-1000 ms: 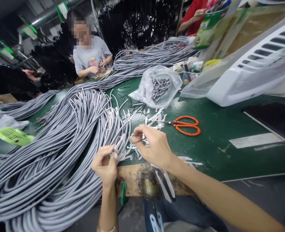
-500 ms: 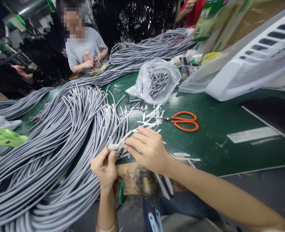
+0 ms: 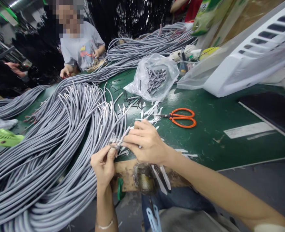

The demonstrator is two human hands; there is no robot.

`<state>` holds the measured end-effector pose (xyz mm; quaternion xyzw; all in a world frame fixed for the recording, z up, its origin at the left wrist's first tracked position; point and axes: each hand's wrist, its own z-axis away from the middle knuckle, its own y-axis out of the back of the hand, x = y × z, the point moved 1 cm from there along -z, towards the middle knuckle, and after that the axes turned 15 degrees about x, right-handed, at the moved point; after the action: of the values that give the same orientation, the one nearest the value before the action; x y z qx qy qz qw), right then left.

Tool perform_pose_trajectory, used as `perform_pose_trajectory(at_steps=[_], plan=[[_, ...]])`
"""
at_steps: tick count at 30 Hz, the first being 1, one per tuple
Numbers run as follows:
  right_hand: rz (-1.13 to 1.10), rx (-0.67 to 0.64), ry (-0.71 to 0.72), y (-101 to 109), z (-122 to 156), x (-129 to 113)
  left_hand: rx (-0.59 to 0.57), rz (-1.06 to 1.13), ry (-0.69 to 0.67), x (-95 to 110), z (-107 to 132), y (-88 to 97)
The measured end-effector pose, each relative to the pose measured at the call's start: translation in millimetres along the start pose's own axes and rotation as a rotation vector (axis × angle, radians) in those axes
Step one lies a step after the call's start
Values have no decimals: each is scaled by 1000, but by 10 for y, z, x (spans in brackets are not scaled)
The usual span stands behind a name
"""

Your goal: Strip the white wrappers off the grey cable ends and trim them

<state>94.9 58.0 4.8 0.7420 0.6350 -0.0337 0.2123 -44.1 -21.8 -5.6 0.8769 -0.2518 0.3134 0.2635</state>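
Observation:
My left hand [image 3: 104, 164] pinches the end of a grey cable [image 3: 113, 144] between thumb and forefinger. Close beside it, my right hand [image 3: 146, 141] has its fingertips pressed together on pale, stringy material at that cable end; whether it is wire, filler or wrap is too small to tell. A large bundle of grey cables [image 3: 67, 135] with whitish ends lies to the left, touching the work spot. Beyond my right hand are white strips [image 3: 152, 112] and orange-handled scissors [image 3: 172, 116], lying with open loops to the right.
A clear plastic bag [image 3: 139, 85] holds short grey pieces. Below my hands are a wooden board [image 3: 125, 166], a worn metal lump [image 3: 143, 180] and a light-blue-handled tool [image 3: 154, 219]. A white slatted case [image 3: 229, 71] stands right. A co-worker [image 3: 82, 45] sits opposite.
The view has shifted slightly, so the table appears a little higher and further left. Both my hands keep their grip at the cable end. The co-worker's one hand has moved outward and down.

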Motion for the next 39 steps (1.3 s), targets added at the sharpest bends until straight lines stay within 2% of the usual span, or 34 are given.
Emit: perform_pose_trajectory(at_steps=[4,9,17,25,39], plan=[[-129,-1,-42,-26,13,5,-6,60,98,-15,4,16],[-76,83,-74,-18,16,-6,35,125,170,-53,24,1],[-1,101,-59,-20,20,-23,63,84,138,-37,27,-21],[70,93,-25,-19,26,-24,85,78,163,-23,15,-36],[95,53,-10,-18,32,-12,43,60,148,-62,40,-24]])
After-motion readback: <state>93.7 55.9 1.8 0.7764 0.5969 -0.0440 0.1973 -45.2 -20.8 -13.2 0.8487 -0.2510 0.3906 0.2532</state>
